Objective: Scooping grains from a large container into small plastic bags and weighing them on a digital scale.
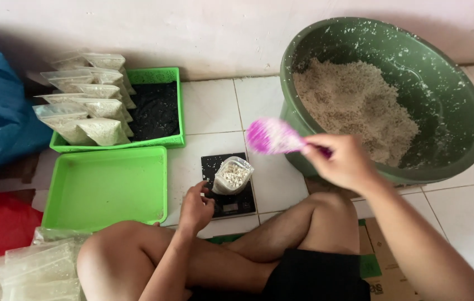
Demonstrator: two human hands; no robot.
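Your right hand grips a pink scoop, blurred, at the green basin's nine o'clock. Your left hand loosely steadies the open pouch on the black scale, at the scoop's seven o'clock.

– Where was there room to pass?
– Over the bare white floor tiles at upper centre.
– And what blocked the way?
– The green basin at right, the stacked green trays at left, and folded knees along the bottom.
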